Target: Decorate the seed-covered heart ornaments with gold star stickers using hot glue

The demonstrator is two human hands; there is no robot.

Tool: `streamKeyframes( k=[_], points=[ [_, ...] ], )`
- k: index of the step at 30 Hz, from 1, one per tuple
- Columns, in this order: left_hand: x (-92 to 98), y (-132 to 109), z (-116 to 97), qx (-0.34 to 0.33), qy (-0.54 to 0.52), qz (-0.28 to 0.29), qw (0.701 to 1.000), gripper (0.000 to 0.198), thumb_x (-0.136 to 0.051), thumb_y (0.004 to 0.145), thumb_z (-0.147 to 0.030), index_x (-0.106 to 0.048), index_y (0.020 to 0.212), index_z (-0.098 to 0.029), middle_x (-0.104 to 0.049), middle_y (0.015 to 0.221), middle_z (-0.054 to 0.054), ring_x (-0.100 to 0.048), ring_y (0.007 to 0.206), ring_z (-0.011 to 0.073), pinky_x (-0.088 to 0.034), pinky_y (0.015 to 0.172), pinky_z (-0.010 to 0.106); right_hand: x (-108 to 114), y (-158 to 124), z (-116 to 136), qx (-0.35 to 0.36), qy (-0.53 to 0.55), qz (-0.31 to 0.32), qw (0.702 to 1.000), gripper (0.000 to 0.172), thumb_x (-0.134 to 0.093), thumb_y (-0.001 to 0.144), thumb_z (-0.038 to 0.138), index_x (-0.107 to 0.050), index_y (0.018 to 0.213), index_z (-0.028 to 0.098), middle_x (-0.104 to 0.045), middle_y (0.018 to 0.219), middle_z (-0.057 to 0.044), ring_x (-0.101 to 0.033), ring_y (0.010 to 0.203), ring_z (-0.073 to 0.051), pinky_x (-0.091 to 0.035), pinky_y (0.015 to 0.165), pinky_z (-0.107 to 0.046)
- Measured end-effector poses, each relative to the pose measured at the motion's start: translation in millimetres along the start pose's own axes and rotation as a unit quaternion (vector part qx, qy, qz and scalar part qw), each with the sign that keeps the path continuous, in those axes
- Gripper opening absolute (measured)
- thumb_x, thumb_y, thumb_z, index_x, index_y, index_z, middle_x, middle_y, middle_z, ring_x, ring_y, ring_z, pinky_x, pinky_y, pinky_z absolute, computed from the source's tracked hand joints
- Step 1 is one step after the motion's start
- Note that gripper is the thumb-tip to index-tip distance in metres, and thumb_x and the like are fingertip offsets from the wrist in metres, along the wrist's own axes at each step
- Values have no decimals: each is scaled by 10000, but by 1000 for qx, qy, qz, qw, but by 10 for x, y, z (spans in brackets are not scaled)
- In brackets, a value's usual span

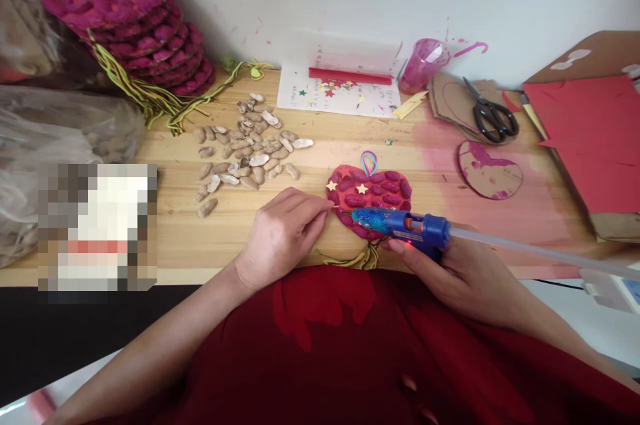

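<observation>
Wearing red clothing at six o'clock; gripping a blue glue gun in right fingers at four; pinching left fingers together at seven, over the edge of a magenta ornament toward three.

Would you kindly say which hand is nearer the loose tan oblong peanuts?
Left: the left hand is close beside the peanuts; the right hand lies farther to the right.

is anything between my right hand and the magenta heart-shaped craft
Yes, the blue plastic glue gun in your right hand covers the lower right of the magenta heart-shaped craft. Nothing else visible intervenes.
</observation>
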State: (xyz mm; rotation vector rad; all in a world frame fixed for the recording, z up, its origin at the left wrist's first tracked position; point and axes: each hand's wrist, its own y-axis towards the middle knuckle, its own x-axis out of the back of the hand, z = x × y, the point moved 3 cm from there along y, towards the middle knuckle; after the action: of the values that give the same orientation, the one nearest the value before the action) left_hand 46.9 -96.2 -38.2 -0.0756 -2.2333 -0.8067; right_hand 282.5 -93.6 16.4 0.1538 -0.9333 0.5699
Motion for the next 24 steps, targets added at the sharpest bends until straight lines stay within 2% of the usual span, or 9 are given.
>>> streamKeyframes(
  k=[5,12,17,22,24],
  points=[
    [-6,20,-42,-28,-38,-5,999,206,-627,943,-90,-698,1120,-168,-772,1124,75,-712,991,168,-574,905,307,4,-13,0,-10,1,4,1000,283,-518,1020,372,-739,946,211,-768,847,-54,-695,714,-226,-501,643,-317],
    [-44,-6,-9,-19,-36,16,999,226,-634,945,-104,-692,1150,-176,-784,1109,47,-725,957,164,-574,871,293,7,-27,-10,-19,3,15,1000,285,-518,1019,375,-734,917,221,-780,903,-54,-722,804,-237,-527,701,-319],
    [-43,-11,-10,-14,-24,22,999,207,-621,954,-120,-693,1138,-185,-786,1114,47,-730,948,168,-569,875,304,11,-37,-23,-34,16,25,999,297,-521,1014,408,-741,936,224,-777,838,-32,-710,729,-234,-512,626,-319],
    [-36,3,-18,-4,-34,17,999,181,-618,963,-134,-701,1114,-189,-788,1103,45,-736,959,160,-570,870,293,28,-25,-77,-70,123,31,989,327,-551,993,467,-756,912,226,-766,868,-19,-703,800,-236,-551,661,-312],
    [-33,9,-19,6,-45,15,999,170,-619,965,-135,-706,1101,-189,-790,1095,43,-737,965,152,-572,867,282,27,-26,-127,-94,181,16,979,342,-580,973,491,-758,876,217,-762,863,-30,-683,739,-215,-546,632,-305]
  ],
)
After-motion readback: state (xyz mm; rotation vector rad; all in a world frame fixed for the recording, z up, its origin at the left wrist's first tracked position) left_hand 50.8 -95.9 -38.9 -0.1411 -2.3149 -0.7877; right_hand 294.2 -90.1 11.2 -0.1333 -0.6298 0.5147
